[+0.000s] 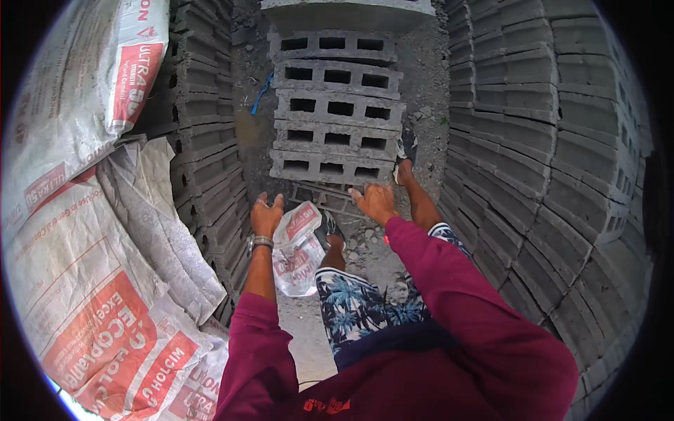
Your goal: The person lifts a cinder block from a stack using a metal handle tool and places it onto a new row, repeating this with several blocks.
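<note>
Several grey hollow concrete blocks (340,137) lie in a row ahead of me, each showing three rectangular holes. My left hand (267,215) hovers left of the row's near end, its fingers apart and nothing in them. Close to the nearest block's right front corner is my right hand (377,203), thumb spread from the bent fingers; no object shows in it. Whether it touches the block cannot be made out. Between the hands, a flat piece of hollow block (330,199) lies on the ground, partly covered by a crumpled white and red sack (296,263).
Stacked block walls rise on my left (203,119) and right (516,140). Large cement sacks (67,238) cover the left stack. Another block (351,15) stands at the far end. Gravel (361,245) surrounds my feet, and a blue strip (262,93) lies beside the row.
</note>
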### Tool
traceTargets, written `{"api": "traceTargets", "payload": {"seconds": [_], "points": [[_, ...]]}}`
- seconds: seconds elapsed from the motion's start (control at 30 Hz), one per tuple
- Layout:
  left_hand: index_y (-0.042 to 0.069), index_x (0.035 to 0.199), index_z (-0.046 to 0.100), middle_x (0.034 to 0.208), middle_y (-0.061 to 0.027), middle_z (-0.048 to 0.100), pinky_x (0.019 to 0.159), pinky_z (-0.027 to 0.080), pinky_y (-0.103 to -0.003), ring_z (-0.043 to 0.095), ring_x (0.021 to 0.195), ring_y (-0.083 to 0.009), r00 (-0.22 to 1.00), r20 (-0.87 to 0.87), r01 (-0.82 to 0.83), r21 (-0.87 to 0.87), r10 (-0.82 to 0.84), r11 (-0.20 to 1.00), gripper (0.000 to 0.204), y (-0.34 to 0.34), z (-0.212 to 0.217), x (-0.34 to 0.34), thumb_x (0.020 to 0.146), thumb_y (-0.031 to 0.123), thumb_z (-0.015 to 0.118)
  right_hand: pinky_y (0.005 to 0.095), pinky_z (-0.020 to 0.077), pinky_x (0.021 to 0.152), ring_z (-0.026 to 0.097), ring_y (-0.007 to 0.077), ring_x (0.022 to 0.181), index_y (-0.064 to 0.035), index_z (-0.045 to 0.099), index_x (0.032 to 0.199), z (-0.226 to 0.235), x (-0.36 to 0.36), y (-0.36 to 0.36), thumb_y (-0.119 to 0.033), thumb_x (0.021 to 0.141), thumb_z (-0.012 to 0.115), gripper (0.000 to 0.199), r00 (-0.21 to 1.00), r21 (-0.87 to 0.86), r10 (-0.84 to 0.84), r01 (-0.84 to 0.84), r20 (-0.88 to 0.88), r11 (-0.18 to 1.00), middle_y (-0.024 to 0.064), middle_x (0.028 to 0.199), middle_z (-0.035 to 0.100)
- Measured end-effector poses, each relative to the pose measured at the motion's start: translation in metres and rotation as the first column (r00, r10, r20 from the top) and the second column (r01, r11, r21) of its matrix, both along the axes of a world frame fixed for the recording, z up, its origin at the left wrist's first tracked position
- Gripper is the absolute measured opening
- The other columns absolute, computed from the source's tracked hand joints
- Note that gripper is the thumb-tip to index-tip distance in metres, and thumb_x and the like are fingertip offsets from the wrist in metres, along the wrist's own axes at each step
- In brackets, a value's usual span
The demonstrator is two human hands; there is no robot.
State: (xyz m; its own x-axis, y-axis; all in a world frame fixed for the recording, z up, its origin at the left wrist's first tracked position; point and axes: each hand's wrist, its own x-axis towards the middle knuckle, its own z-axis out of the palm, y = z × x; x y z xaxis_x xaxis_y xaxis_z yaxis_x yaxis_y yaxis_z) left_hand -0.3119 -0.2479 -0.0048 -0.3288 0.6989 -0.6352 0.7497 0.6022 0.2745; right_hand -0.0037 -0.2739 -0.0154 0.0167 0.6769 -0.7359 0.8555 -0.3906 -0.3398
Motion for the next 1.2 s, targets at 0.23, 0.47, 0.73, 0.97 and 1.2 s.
{"api": "traceTargets", "payload": {"seconds": [0.23,0.47,0.73,0.97,1.2], "points": [[-0.009,0.114,0.065,0.116,-0.0311,0.065,0.095,0.050,-0.044,0.064,0.110,-0.0422,0.984,-0.099,0.116,-0.252,-0.145,0.961,0.073,0.088,-0.131,0.029,0.069,0.047,0.080,0.0537,0.0273,0.109,0.061,0.0400,0.110,0.0100,0.066,0.107,-0.111,-0.031,0.011,-0.066,0.090,0.050,0.080,0.975,0.029,-0.183,0.181,0.130,0.983,0.0275,0.107,0.068],[-0.010,0.084,0.069,0.094,-0.0333,0.068,0.081,0.053,-0.048,0.068,0.091,-0.0454,0.981,-0.174,0.077,-0.049,-0.085,0.996,0.054,0.062,-0.148,0.021,0.063,0.038,0.080,0.0460,0.0320,0.108,0.062,0.0377,0.105,0.0083,0.072,0.087,-0.142,-0.042,0.005,-0.059,0.072,0.074,0.069,0.859,0.105,-0.436,0.424,0.268,0.900,0.0277,0.098,0.069],[-0.007,0.077,0.071,0.084,-0.0310,0.069,0.078,0.054,-0.050,0.069,0.082,-0.0451,0.928,-0.369,-0.108,-0.156,0.044,0.982,0.049,-0.064,-0.005,0.073,0.065,0.040,0.076,0.0434,0.0414,0.099,0.062,0.0398,0.098,0.0068,0.073,0.078,-0.077,0.012,-0.040,-0.048,0.068,0.076,0.056,0.981,0.084,-0.163,0.155,0.102,0.984,0.0279,0.089,0.069],[-0.010,0.076,0.069,0.077,-0.0308,0.067,0.069,0.053,-0.051,0.068,0.072,-0.0455,0.901,-0.401,-0.217,-0.079,0.168,0.973,0.046,-0.130,0.166,0.044,0.060,0.032,0.075,0.0446,0.0471,0.090,0.065,0.0423,0.082,0.0067,0.072,0.072,0.093,0.001,-0.046,-0.048,0.065,0.075,0.056,0.990,0.048,0.105,-0.101,-0.088,0.994,0.0275,0.073,0.067],[-0.013,0.068,0.056,0.067,-0.0248,0.062,0.067,0.047,-0.049,0.058,0.062,-0.0369,0.930,-0.060,-0.327,0.317,0.363,0.890,0.047,-0.085,0.336,0.091,0.064,0.027,0.082,0.0459,0.0438,0.086,0.065,0.0407,0.073,0.0076,0.069,0.065,0.294,0.052,0.015,-0.048,0.068,0.072,0.055,0.985,0.296,0.135,-0.097,-0.108,0.950,0.0273,0.067,0.064]]}}
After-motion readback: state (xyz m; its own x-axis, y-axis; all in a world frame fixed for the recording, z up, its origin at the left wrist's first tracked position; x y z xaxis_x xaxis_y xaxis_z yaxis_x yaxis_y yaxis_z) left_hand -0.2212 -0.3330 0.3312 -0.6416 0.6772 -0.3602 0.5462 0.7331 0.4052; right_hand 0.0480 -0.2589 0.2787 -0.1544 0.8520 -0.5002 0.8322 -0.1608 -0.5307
